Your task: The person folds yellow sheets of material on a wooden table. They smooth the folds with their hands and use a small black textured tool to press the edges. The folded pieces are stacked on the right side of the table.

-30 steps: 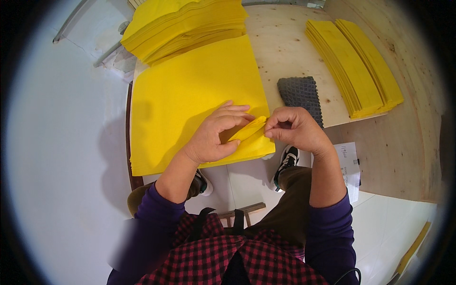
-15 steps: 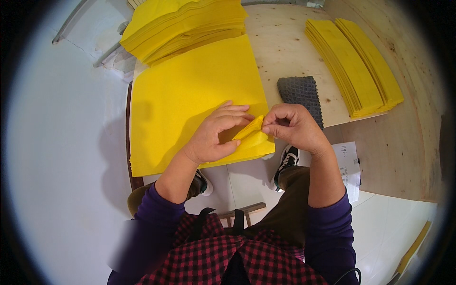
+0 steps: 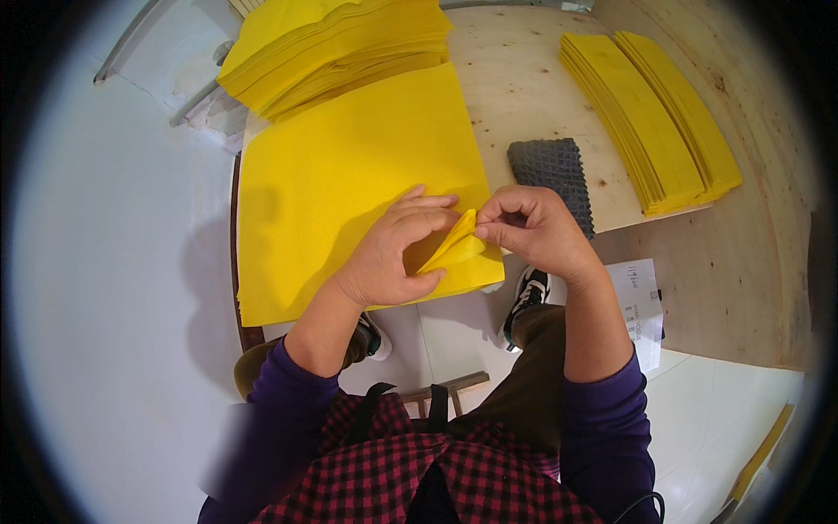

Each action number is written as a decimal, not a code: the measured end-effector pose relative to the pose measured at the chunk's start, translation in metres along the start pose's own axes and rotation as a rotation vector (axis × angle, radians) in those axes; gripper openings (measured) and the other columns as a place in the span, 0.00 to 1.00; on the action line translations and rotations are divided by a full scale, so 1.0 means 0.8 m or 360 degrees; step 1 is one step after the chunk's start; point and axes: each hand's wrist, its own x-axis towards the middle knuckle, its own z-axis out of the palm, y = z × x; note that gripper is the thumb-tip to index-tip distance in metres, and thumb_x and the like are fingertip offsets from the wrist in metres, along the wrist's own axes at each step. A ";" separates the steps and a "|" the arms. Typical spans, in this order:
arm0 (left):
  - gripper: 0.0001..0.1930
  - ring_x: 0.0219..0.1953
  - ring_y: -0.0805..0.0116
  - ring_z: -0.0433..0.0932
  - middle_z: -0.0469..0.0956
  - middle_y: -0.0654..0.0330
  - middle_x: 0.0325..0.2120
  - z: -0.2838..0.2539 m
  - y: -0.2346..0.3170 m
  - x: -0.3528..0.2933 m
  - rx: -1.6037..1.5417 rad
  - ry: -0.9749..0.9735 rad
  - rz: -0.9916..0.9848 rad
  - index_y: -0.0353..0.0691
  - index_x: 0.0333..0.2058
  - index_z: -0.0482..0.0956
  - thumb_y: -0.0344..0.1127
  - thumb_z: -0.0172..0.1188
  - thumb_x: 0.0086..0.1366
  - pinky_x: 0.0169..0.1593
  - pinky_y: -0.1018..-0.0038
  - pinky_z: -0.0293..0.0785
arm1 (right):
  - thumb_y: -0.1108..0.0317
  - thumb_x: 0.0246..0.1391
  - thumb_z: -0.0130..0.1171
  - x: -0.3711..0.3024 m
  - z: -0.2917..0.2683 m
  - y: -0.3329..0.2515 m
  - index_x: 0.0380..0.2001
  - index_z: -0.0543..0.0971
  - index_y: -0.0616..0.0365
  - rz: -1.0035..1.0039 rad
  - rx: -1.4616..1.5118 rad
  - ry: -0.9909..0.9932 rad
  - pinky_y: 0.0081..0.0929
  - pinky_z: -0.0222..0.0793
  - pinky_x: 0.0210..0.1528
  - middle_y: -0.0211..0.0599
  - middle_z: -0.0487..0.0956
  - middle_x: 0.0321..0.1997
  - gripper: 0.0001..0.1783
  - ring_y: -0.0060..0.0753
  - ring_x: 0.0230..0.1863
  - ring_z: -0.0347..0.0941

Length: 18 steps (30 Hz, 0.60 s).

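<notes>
Right grip (image 3: 534, 225) has shifted slightly left since the earlier frame, and the tip of the folded corner (image 3: 453, 237) has moved left with it; left grip (image 3: 384, 253) has stayed in place. Right grip state: thumb and forefinger pinched on the right edge of the folded corner; left grip state: thumb and fingers parted around the left side of the fold. Folded corner location: near right part of the yellow sheet stack (image 3: 349, 157), between both grips; the stack lies on the left part of the wooden counter (image 3: 497, 79). Surrounding items, as seen from where I stand: a taller yellow pile (image 3: 349, 54) on the far side of the stack; a dark grey textured pad (image 3: 548, 170) just beyond the right grip; two yellow strip stacks (image 3: 637, 122) side by side at far right; a white paper (image 3: 640, 306) at near right, its support not discernible.
</notes>
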 end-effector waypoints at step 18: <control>0.18 0.59 0.53 0.71 0.77 0.50 0.48 0.002 -0.001 0.001 -0.0068 0.0038 -0.0105 0.36 0.41 0.78 0.26 0.62 0.48 0.67 0.50 0.53 | 0.77 0.50 0.67 -0.013 -0.018 -0.003 0.30 0.79 0.60 0.0100 0.0012 0.0031 0.13 0.66 0.34 0.23 0.75 0.30 0.05 0.12 0.31 0.68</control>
